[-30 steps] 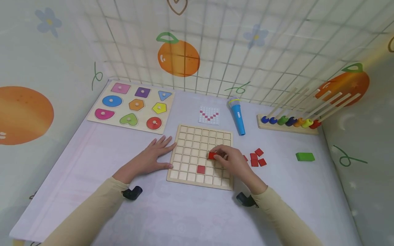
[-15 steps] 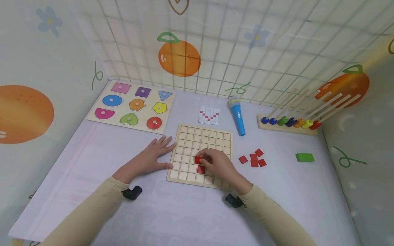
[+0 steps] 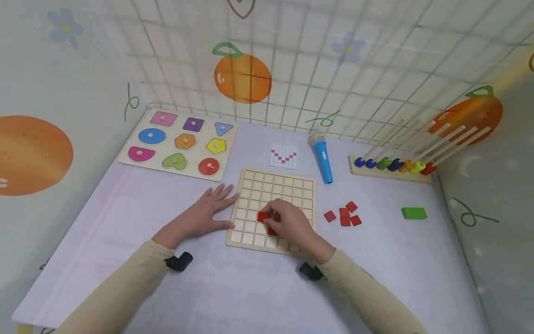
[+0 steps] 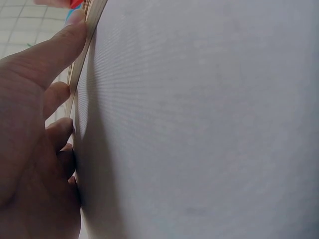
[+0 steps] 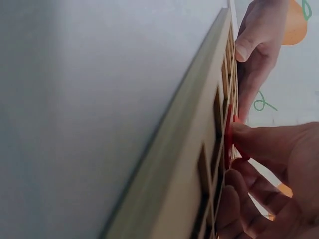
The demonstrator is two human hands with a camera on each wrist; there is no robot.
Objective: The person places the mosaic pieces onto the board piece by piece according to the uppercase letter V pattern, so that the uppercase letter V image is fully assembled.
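Observation:
A wooden grid board (image 3: 292, 189) lies flat in the middle of the table. My left hand (image 3: 205, 214) has its fingers spread, with thumb and fingertips touching the board's left edge. Over the lower middle of the grid, my right hand (image 3: 290, 223) pinches a red square tile (image 3: 262, 216) between thumb and fingers. In the right wrist view that tile (image 5: 242, 144) is tilted at the board's surface. Another red tile (image 3: 272, 231) sits in a cell just below, partly covered by the right hand. Several loose red tiles (image 3: 344, 212) lie right of the board.
A small pattern card (image 3: 283, 156) and a blue toy microphone (image 3: 322, 160) lie behind the board. The shape puzzle board (image 3: 157, 165) is at back left. A bead rack (image 3: 388, 175) stands at back right, with a green block (image 3: 414, 213) in front of it.
My right hand has moved left across the board with the pinched red tile, now up and left of the seated tile. The left hand has stayed at the board's edge.

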